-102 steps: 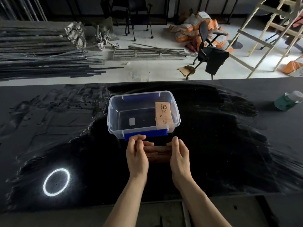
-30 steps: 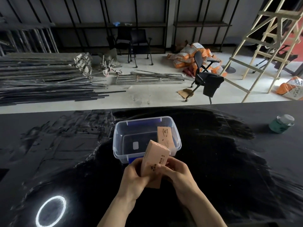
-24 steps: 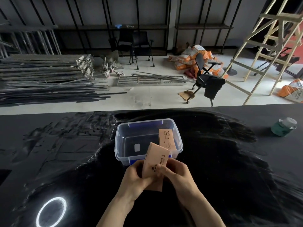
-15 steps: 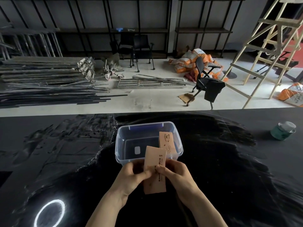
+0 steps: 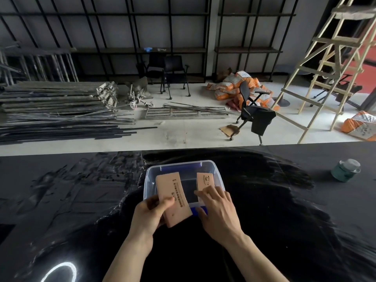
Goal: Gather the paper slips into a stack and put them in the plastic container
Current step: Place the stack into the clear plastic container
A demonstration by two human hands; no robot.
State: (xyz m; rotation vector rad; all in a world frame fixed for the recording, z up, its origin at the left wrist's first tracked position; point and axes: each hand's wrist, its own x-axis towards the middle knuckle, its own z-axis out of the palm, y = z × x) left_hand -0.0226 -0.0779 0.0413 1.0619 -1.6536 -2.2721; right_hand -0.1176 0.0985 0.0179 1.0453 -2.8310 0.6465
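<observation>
A clear plastic container [image 5: 145,185] with blue clips stands on the black table, just beyond my hands. My left hand [image 5: 149,215] is shut on a stack of tan paper slips [image 5: 170,189], which tilts over the container's near left part. A single tan slip [image 5: 205,180] leans inside the container at its right side. My right hand [image 5: 218,210] rests on the container's near right corner, fingers spread over that slip's lower end and thumb outside the rim. Whether it grips anything is unclear.
A green jar [image 5: 345,169] with a pale lid stands on the black table [image 5: 284,220] at the far right. A bright ring-light reflection [image 5: 59,273] shows near the front left. Beyond the table lie metal bars, chairs, sacks and a wooden ladder.
My right hand has let go of the stack and moved onto the container's near right corner. My left hand has carried the stack forward and left, over the container.
</observation>
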